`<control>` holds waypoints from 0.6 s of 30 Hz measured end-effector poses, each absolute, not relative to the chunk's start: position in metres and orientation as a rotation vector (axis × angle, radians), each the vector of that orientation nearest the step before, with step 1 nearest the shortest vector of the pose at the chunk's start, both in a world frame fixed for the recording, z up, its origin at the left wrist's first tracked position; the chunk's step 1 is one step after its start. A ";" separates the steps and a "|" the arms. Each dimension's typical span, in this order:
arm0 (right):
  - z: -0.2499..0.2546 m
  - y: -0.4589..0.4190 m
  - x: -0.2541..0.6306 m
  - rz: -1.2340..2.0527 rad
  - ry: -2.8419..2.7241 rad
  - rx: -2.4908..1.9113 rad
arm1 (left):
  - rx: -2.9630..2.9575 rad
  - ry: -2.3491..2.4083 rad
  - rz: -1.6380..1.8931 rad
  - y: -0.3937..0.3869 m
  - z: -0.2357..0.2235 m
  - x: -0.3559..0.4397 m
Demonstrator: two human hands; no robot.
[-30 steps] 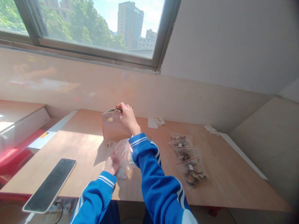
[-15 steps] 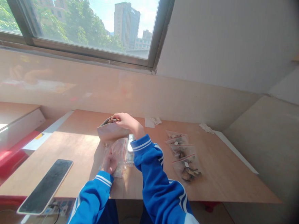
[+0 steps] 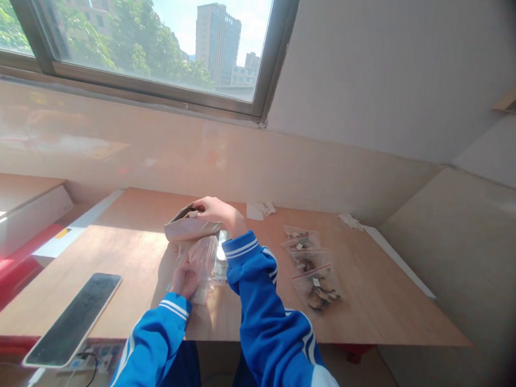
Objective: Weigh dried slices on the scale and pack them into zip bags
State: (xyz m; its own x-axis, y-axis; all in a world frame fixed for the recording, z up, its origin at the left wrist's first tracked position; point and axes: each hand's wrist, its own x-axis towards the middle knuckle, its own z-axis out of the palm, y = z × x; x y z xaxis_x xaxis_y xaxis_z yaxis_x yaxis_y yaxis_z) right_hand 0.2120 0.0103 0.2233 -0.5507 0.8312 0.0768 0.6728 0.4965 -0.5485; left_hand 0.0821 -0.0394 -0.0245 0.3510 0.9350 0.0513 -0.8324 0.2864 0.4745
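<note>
A brown paper bag [image 3: 189, 231] leans with its mouth open on the table's far side. My right hand [image 3: 215, 208] reaches into that mouth, fingers curled, their tips partly hidden; what they pinch is not clear. Just in front of the paper bag, my left hand [image 3: 185, 277] is closed on a clear zip bag [image 3: 204, 260] with a red seal line. A small pale, clear-looking object [image 3: 221, 262] stands beside the zip bag, partly covered by my right sleeve.
Several zip bags [image 3: 317, 289] holding dried brown pieces lie overlapping in a row on the right. A phone [image 3: 75, 319] with a cable sits at the front left. White paper scraps [image 3: 260, 210] lie along the wall, and a red stool [image 3: 2, 282] stands at left.
The paper bag has tipped lower, and my right hand has come down with it, its fingers now deeper in the mouth. My left hand stays on the zip bag. The view has shifted slightly right.
</note>
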 end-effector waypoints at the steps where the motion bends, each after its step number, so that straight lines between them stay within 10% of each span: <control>1: 0.223 0.010 0.212 0.686 -2.400 -1.260 | 0.445 0.276 1.212 -0.039 -0.026 0.082; 18: 0.216 0.002 0.210 0.392 -2.044 -1.178 | 0.352 0.450 1.261 -0.032 -0.040 0.081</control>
State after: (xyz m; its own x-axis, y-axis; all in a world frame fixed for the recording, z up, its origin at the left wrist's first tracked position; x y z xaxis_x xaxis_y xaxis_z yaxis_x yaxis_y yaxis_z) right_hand 0.2104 0.0019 0.2164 -0.3114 0.8409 0.4426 0.6174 0.5331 -0.5784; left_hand 0.0811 -0.0319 -0.0400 0.2385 0.9623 -0.1307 -0.8278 0.2718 0.4908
